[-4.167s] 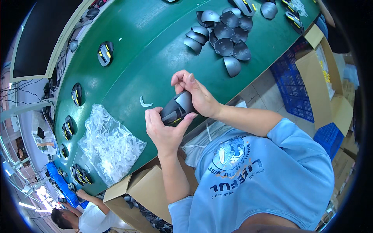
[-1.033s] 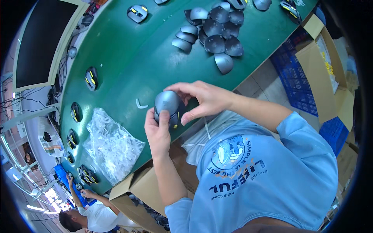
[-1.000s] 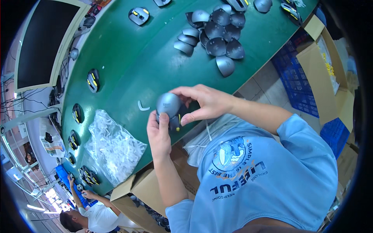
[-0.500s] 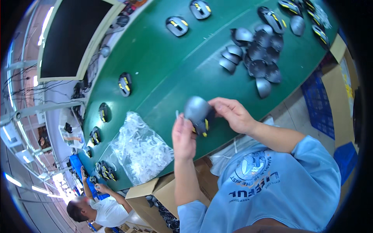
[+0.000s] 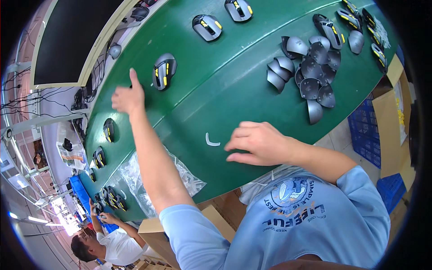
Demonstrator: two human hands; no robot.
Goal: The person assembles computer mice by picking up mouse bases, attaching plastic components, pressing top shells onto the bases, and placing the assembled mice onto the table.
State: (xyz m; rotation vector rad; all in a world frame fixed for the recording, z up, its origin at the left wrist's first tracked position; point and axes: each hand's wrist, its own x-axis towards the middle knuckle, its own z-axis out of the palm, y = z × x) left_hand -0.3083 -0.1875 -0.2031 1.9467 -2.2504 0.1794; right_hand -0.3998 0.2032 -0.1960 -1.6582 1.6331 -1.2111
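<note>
My left hand (image 5: 127,95) is stretched far out over the green belt (image 5: 225,85), fingers loosely curled with the thumb up, holding nothing. A grey computer mouse with yellow accents (image 5: 164,71) lies on the belt just to its right, apart from the fingers. My right hand (image 5: 257,142) hovers low over the near part of the belt, fingers spread and empty, beside a small white curved plastic piece (image 5: 211,141).
A pile of several grey mouse shells (image 5: 306,72) lies at the right of the belt. More mice (image 5: 207,27) ride along the belt. A clear bag of small white parts (image 5: 180,180) sits at the near edge. Cardboard boxes (image 5: 387,121) and blue crates (image 5: 364,139) stand right. Another person (image 5: 105,243) works lower left.
Both hands held a grey mouse together near my chest. Now the mouse lies on the belt, my left hand has reached out and let go, and my right hand is empty.
</note>
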